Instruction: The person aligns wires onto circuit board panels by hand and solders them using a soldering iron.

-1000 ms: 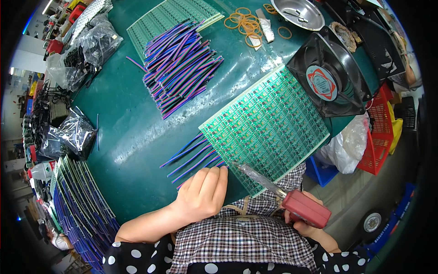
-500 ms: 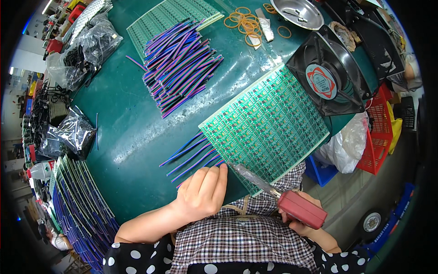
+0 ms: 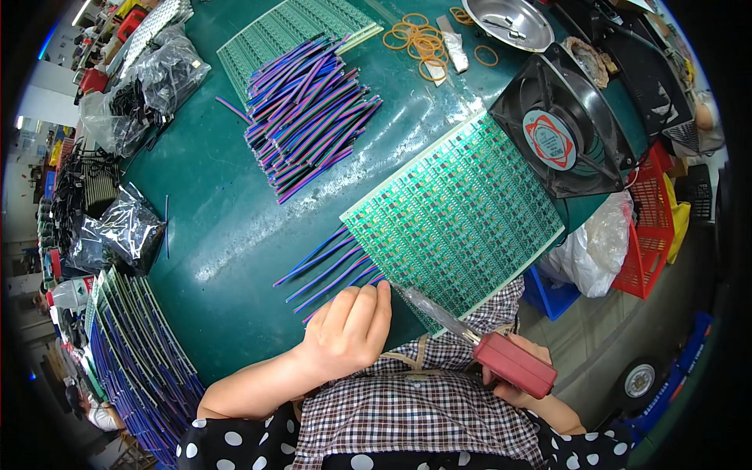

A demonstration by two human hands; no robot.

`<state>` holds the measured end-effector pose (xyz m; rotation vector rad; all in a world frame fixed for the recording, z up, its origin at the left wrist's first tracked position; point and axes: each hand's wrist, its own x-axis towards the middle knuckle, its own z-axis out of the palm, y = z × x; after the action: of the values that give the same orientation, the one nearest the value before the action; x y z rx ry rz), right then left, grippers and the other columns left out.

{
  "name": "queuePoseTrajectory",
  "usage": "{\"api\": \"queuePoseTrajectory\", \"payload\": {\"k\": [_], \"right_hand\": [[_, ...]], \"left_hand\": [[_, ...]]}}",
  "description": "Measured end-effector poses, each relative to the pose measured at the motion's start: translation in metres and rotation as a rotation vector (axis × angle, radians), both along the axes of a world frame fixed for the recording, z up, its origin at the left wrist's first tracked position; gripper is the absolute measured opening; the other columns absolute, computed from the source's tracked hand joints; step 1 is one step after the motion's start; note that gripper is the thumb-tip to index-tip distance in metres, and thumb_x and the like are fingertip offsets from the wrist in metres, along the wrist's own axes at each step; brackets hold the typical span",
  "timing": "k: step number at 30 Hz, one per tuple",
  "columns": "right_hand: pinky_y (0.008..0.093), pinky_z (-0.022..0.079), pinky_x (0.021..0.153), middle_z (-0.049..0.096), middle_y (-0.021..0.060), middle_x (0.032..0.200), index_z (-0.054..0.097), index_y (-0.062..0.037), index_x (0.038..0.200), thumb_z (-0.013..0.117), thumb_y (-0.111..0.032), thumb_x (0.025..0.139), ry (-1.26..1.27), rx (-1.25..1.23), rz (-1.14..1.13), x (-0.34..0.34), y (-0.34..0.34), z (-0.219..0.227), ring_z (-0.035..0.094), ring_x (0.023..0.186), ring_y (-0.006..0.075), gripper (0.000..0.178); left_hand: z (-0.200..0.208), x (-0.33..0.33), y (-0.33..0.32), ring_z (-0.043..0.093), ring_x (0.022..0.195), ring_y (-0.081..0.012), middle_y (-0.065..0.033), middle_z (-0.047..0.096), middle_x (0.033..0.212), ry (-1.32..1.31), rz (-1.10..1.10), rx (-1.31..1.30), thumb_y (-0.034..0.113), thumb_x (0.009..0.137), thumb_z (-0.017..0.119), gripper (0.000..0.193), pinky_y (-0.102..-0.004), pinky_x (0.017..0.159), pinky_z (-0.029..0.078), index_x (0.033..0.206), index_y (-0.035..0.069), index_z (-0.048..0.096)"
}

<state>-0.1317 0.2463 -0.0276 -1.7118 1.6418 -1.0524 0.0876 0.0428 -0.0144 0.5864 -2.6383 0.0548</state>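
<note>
A green circuit board panel (image 3: pixel 462 219), covered with rows of small parts, lies tilted at the table's near edge. Several short multi-coloured wires (image 3: pixel 319 270) stick out from its left edge. At its near left edge my left hand (image 3: pixel 348 330) is closed, thumb and forefinger pinching a wire whose end is mostly hidden by the fingers. My right hand (image 3: pixel 511 394) grips a soldering gun (image 3: pixel 517 365) with a dark red body and a long greyish barrel. Its tip is over the board's edge, just right of my left fingertips.
A heap of cut wires (image 3: pixel 305 117) rests partly on another board panel (image 3: pixel 294 31). A black fan (image 3: pixel 560 125) stands right of the board. Rubber bands (image 3: pixel 423 39) and a metal dish (image 3: pixel 509 22) lie at the back. Wired boards (image 3: pixel 141 360) are stacked at left, near plastic bags (image 3: pixel 125 227).
The soldering gun has shifted slightly toward me, its tip moving a little to the right away from my left fingertips. My left hand has stayed almost still.
</note>
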Motion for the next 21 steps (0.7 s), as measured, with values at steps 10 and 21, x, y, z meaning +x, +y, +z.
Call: {"api": "queuePoseTrajectory", "payload": {"k": [10, 21], "right_hand": [[0.0328, 0.052, 0.062, 0.067, 0.0126, 0.096, 0.05, 0.0025, 0.126, 0.061, -0.056, 0.085, 0.003, 0.02, 0.002, -0.001, -0.004, -0.001, 0.067, 0.075, 0.0238, 0.073], [0.0322, 0.05, 0.064, 0.066, 0.0125, 0.098, 0.049, 0.007, 0.126, 0.065, -0.057, 0.082, -0.018, -0.01, -0.003, -0.001, -0.003, 0.005, 0.065, 0.073, 0.0252, 0.079]], "left_hand": [[0.001, 0.0, 0.0, 0.059, 0.068, -0.0165, -0.007, 0.059, 0.079, -0.035, -0.021, -0.038, 0.005, 0.063, 0.064, 0.029, -0.023, 0.054, 0.047, 0.09, -0.004, 0.068], [0.001, 0.001, 0.0, 0.058, 0.067, -0.018, -0.0085, 0.059, 0.078, -0.034, -0.01, -0.041, 0.004, 0.059, 0.065, 0.032, -0.0244, 0.053, 0.048, 0.09, -0.005, 0.069]]}}
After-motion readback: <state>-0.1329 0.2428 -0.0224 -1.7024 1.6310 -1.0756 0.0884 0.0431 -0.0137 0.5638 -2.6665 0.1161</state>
